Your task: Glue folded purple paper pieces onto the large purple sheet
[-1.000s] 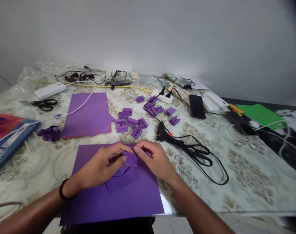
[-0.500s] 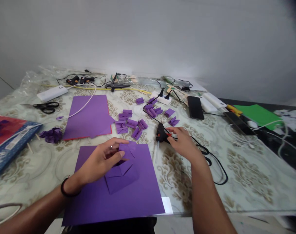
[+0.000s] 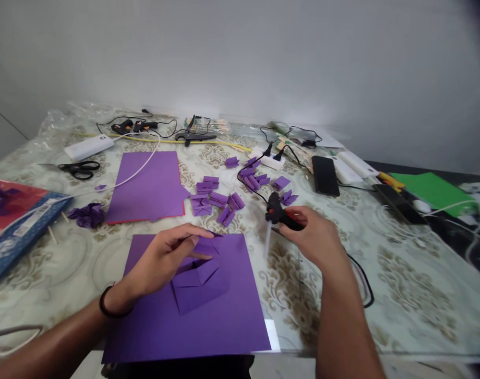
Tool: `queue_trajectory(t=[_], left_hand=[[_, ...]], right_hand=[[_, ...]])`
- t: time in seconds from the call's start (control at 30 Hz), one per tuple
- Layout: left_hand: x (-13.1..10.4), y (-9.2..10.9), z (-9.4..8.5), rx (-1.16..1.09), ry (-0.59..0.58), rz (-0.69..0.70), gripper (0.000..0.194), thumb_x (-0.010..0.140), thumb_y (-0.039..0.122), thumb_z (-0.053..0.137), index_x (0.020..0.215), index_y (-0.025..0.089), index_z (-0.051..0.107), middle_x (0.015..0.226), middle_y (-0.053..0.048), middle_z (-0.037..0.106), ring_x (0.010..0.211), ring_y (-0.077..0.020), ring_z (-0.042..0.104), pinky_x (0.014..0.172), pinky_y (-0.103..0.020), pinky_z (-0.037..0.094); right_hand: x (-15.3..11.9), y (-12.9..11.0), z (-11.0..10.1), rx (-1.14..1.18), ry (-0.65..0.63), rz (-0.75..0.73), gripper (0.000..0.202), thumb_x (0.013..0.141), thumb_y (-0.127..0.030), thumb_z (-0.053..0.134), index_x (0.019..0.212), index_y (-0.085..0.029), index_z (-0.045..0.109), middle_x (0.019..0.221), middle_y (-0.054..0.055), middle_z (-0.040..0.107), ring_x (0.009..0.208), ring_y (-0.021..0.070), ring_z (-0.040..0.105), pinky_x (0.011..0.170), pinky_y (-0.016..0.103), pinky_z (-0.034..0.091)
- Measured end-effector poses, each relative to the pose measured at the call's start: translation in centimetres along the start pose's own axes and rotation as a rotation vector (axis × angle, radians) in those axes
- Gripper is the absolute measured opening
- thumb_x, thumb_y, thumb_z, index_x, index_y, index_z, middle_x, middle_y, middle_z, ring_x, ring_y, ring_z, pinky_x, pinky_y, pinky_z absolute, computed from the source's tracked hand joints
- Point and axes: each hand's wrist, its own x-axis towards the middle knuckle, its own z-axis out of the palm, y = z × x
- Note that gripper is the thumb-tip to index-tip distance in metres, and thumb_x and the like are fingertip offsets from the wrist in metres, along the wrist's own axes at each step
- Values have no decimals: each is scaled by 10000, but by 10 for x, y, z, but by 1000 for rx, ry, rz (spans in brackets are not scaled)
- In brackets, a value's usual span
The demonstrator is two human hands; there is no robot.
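The left hand [image 3: 166,258] grasps the far part of a folded purple paper piece [image 3: 200,289] between thumb and fingers. The right hand [image 3: 314,234] is closed around the handle of a black glue gun [image 3: 278,211]; a translucent glue stick [image 3: 267,239] projects from the gun toward the near edge of the counter [image 3: 382,263]. The folded purple paper piece lies on a large purple sheet [image 3: 232,329], which overhangs that edge.

Small folded purple units [image 3: 226,216] sit in a loose group beyond the large sheet. To their left, a second purple sheet [image 3: 145,184] lies over red material [image 3: 160,218] that shows along its border. Crumpled purple paper [image 3: 87,215] and black-handled scissors [image 3: 81,169] are located farther left. Beyond the units is a white power strip [image 3: 269,160] with two black plugs [image 3: 278,156] inserted; a black phone [image 3: 325,176] lies to its right.
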Motion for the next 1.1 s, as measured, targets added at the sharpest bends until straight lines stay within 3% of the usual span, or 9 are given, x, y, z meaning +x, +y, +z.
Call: queue_trajectory(t=[0.1, 0.23, 0.37, 0.47, 0.6, 0.73, 0.9, 1.1], left_hand=[[1, 0, 1, -57, 50, 16, 175, 991, 379, 672, 1010, 209, 709, 899, 5, 597, 799, -151, 704, 906, -427, 688], [3, 1, 2, -77, 86, 52, 195, 969, 357, 700, 864, 199, 654, 853, 26, 565, 736, -111, 640, 881, -394, 696], [2, 5, 3, 36, 38, 14, 220, 1003, 353, 624, 1052, 199, 774, 973, -28, 688, 866, -178, 729, 942, -426, 679], [1, 8, 4, 129, 68, 2, 235, 1005, 296, 609, 1152, 211, 771, 945, -24, 723, 867, -191, 743, 933, -441, 682], [-1, 7, 4, 82, 45, -20, 244, 993, 252, 641, 1211, 205, 741, 942, -23, 765, 936, -210, 776, 993, -445, 654], [-2, 3, 4, -37, -12, -36, 283, 987, 260, 686, 1263, 200, 695, 1101, -53, 795, 1060, -239, 788, 1051, -445, 623], [-2, 1, 5, -72, -31, -21, 296, 971, 255, 718, 1256, 184, 680, 1176, -79, 798, 1078, -249, 791, 1018, -423, 639], [-2, 0, 5, 30, -20, -26, 319, 966, 236, 708, 1279, 178, 687, 1143, -78, 806, 1028, -233, 791, 986, -385, 646]], right_hand=[[-2, -6, -7, 68, 113, 109, 356, 673, -308, 766, 1017, -216, 760, 881, 72, 787, 858, 317, 745, 805, 422, 577], [-7, -18, -7, 393, 196, 141, 166, 723, -310, 720, 850, -205, 739, 778, 42, 732, 727, 238, 683, 683, 351, 536], [-19, -41, -5, 769, 64, 18, 185, 767, -365, 791, 778, -213, 685, 679, -2, 612, 570, 145, 515, 517, 283, 416], [-33, -51, -4, 911, -96, -49, 277, 798, -451, 811, 768, -210, 678, 676, 13, 610, 521, 135, 491, 477, 289, 417], [-47, -58, -2, 757, -356, -161, 274, 850, -465, 799, 840, -210, 701, 675, 15, 614, 546, 165, 543, 486, 300, 458], [-51, -74, 2, 617, -480, -351, 203, 923, -388, 731, 817, -226, 667, 732, 17, 609, 659, 188, 586, 593, 304, 501], [-52, -94, 9, 530, -493, -511, 310, 953, -328, 663, 685, -221, 550, 679, -11, 501, 621, 155, 514, 593, 284, 454], [-56, -94, 18, 451, -444, -393, 300, 909, -404, 721, 708, -230, 583, 671, -13, 540, 621, 168, 539, 603, 288, 488]])
